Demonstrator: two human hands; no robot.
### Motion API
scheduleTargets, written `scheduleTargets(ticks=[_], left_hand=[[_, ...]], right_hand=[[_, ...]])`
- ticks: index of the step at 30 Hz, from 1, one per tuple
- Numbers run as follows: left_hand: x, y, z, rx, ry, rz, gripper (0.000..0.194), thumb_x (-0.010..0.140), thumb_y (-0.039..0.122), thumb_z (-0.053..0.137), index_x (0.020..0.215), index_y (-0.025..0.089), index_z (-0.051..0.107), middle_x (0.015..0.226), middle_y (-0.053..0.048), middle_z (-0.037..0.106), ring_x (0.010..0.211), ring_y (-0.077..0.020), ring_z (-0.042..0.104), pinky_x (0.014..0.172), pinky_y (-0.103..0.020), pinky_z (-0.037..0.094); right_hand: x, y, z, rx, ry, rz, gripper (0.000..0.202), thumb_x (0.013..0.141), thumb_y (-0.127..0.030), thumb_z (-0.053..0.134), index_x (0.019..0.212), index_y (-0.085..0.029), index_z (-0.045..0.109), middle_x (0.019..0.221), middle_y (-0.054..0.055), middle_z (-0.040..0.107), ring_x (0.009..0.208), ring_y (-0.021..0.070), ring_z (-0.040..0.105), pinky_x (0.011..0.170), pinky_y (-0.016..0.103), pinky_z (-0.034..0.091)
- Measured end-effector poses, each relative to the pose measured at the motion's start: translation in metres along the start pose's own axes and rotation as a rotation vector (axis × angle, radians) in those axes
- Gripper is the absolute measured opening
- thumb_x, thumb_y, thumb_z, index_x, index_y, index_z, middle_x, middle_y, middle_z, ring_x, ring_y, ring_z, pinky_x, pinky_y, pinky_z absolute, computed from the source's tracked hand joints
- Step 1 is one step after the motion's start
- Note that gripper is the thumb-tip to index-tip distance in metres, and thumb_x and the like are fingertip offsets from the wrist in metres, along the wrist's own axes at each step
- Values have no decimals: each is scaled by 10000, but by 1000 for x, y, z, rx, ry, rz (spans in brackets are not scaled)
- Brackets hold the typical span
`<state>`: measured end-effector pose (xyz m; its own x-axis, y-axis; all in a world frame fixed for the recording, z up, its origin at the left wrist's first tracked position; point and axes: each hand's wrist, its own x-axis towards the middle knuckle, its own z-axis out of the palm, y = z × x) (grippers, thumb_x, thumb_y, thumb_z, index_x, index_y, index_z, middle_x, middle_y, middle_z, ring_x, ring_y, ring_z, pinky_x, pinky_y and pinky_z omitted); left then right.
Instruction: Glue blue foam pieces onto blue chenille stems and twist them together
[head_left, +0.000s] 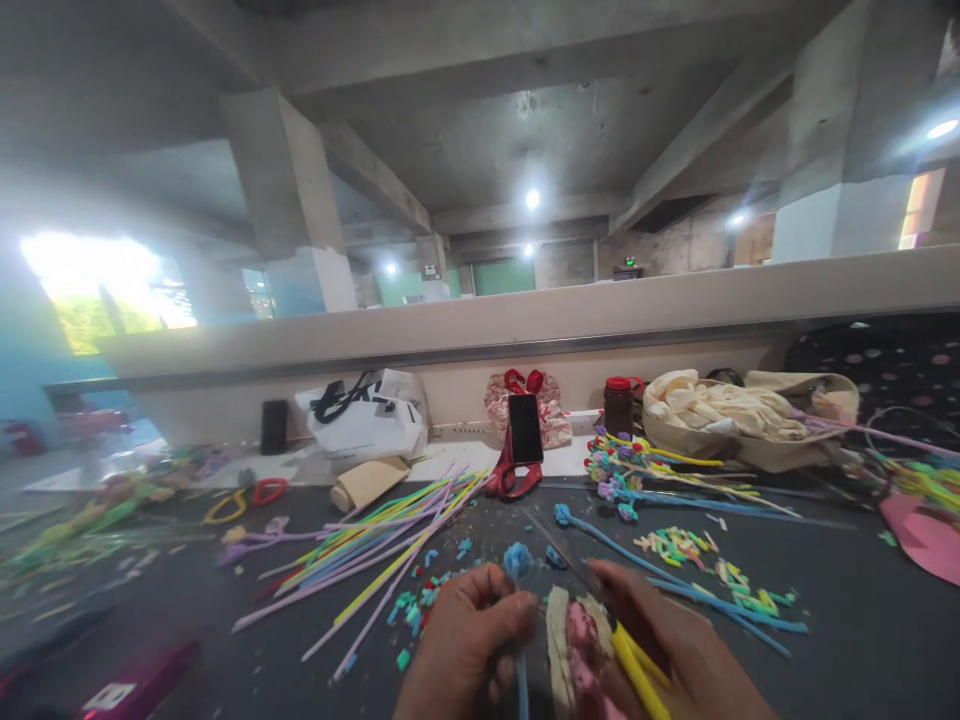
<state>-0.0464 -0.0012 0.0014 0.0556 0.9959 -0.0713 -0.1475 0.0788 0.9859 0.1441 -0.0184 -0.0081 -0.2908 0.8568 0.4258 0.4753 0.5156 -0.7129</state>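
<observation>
My left hand is closed in a pinch on the stem of a blue pipe-cleaner flower. Its fuzzy blue head stands above my fingertips, and the stem runs down below them. In my right hand are yellow-handled scissors, their thin blades pointing up and left, close to the flower; whether the blades touch it I cannot tell. Between my hands, low in the view, is a pink and cream fabric piece, partly hidden by my right hand. A small dark blue tuft lies just right of the flower head.
A bundle of coloured pipe cleaners lies left, with finished flowers and blue stems at right. Cut scraps litter the black table. Behind stand a phone, a white bag and a red-lidded bottle.
</observation>
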Motion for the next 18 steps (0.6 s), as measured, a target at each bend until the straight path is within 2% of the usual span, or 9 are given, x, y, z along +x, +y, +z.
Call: scheduleTargets(ticks=[5,9,13,15,18], left_hand=[[-3,5,5,29,46,-11,265,548,311,651,504,175,428,275,72,442,209,-55,359,251,-138,241],[-3,6,8,34,49,-7,228,516,285,682,545,144,504,447,8,578,364,-115,532,300,-163,346],[-4,6,7,-30,-33,-24,233,567,317,661,658,135,548,641,-67,649,534,-167,609,352,-184,399],[-6,8,6,-35,-61,-13,230,597,328,640,671,128,554,666,-80,649,562,-173,616,355,-180,398],[-7,10,6,-14,-30,7,228,592,323,641,635,125,537,589,-51,631,478,-149,594,318,-164,368]], right_hand=[[-3,7,9,-133,44,-34,551,608,-312,596,1140,-257,464,838,24,642,661,157,601,572,192,469],[-2,11,9,-145,53,-41,530,615,-296,585,1132,-260,471,839,22,642,672,163,605,564,200,474],[0,13,5,-76,17,45,462,670,-292,538,1125,-249,475,718,6,653,615,153,615,545,179,474],[1,14,4,-60,5,72,450,680,-298,530,1123,-239,476,687,3,651,617,157,619,550,178,477],[1,12,5,-47,4,77,444,674,-297,545,1108,-229,484,718,10,651,628,154,618,558,172,477]])
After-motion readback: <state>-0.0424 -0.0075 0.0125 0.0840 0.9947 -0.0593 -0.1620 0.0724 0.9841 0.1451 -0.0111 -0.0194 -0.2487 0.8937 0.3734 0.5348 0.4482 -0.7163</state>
